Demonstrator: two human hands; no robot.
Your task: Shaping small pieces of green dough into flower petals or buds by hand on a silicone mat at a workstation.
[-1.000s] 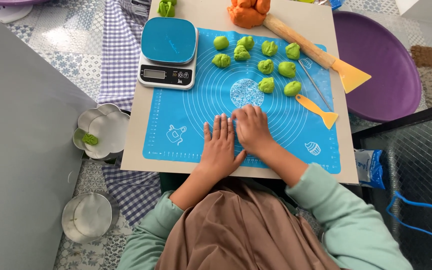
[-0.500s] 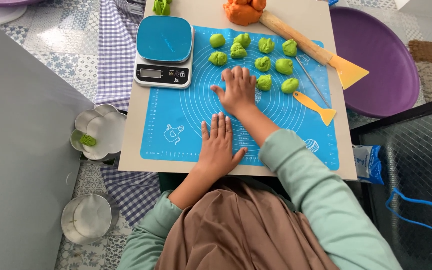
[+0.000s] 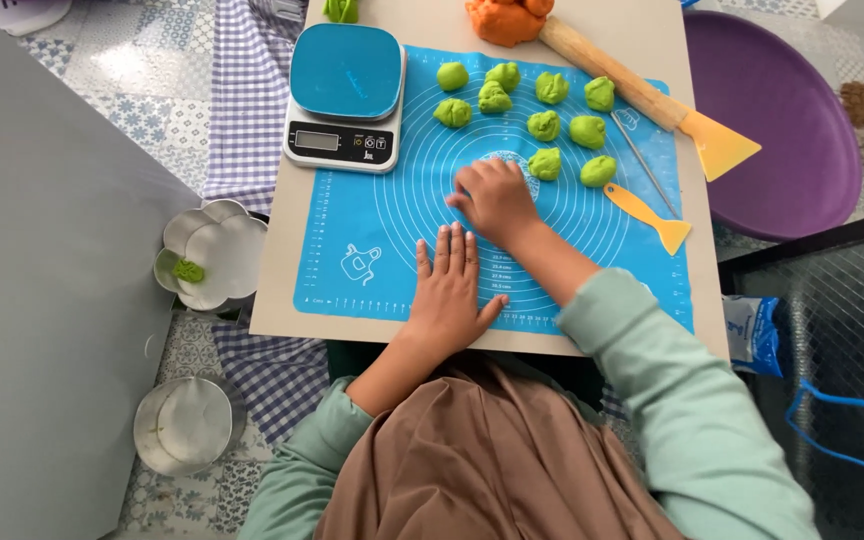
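1. Head view: the left hand lies flat and open, fingers spread, palm down on the blue silicone mat near its front edge, holding nothing.
2. The right hand rests on the mat's centre rings with fingers curled down; whether it grips anything underneath cannot be told.
3. Green dough balls sit in a cluster on the mat beyond the right hand; the nearest is just beside its knuckles.
4. A kitchen scale stands at the mat's far left corner, a rolling pin and an orange scraper to the right, on the surface.
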